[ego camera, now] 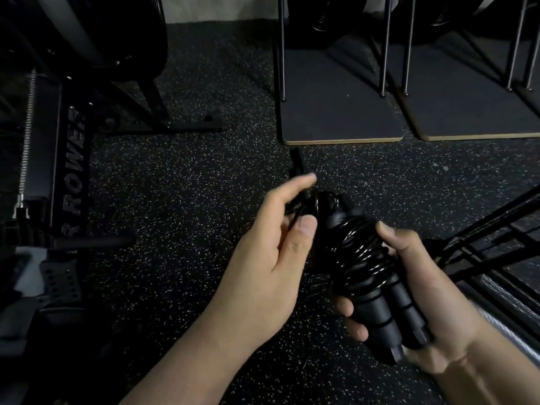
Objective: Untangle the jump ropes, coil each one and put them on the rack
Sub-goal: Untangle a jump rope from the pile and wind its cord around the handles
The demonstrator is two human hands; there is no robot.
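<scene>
jump rope [362, 252]: black | floor [181, 176]: black, white-speckled | platform [336, 112]: dark grey, tan edge

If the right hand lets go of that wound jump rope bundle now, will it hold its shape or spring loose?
Probably springs loose: the cord coils look glossy and springy, wound round the handles with no tie visible. The left hand seems to pinch the free end, so tension likely depends on it. The right hand grips ribbed handles, likely not slippery; laid down, the rounded bundle might roll.
</scene>
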